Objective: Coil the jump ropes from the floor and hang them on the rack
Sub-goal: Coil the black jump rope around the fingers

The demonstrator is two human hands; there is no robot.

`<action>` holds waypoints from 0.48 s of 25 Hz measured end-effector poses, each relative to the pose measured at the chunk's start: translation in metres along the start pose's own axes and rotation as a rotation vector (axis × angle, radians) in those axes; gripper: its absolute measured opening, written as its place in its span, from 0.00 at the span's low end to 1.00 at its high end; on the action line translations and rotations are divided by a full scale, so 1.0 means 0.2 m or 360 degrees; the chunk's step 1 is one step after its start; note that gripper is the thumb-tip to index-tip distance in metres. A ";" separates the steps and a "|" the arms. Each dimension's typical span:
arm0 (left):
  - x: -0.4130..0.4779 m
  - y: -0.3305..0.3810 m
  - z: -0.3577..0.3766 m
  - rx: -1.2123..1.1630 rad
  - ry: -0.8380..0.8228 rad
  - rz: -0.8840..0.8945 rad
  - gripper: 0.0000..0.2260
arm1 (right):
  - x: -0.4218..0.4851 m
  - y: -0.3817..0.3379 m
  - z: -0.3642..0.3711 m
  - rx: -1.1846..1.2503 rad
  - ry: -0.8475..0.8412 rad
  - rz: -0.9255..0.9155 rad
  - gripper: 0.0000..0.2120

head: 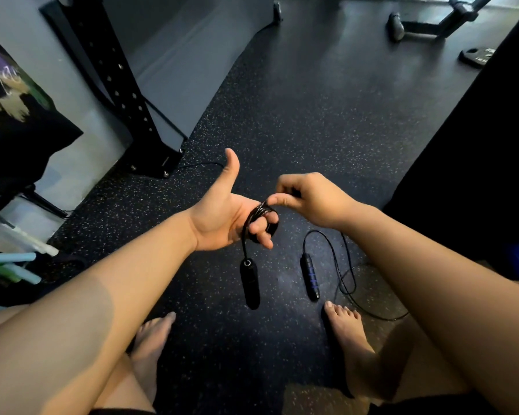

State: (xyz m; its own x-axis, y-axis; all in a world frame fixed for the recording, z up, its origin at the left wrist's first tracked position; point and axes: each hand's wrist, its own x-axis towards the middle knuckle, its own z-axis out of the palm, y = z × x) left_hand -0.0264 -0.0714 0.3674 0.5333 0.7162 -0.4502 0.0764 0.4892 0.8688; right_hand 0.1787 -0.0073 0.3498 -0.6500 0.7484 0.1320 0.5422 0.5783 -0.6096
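My left hand (222, 214) is palm up with the thumb raised. A black jump rope coil (259, 218) is wound round its curled fingers. One black handle (250, 284) dangles from the coil on a short length of cord. My right hand (307, 199) pinches the cord at the top of the coil. A second jump rope lies on the floor below my right forearm: its black handle with blue bands (309, 277) and loose black cord (349, 283) run by my right foot.
A black perforated rack upright (117, 85) is bolted to the speckled rubber floor at the left. A thin cable (201, 164) trails from its base. A weight plate (477, 56) and a bench frame (432, 23) lie far right. Foam tubes (9, 265) sit at the left edge.
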 end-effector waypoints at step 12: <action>-0.06 0.02 -0.08 -0.1045 0.0396 0.0586 0.50 | -0.05 -0.04 0.25 0.0682 -0.0540 0.0744 0.27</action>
State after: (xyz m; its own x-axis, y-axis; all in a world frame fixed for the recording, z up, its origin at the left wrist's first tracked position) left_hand -0.0465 -0.0694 0.3732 0.2180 0.9413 -0.2577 -0.6222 0.3374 0.7064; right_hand 0.1549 -0.0351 0.3138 -0.5682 0.7041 -0.4259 0.5927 -0.0087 -0.8053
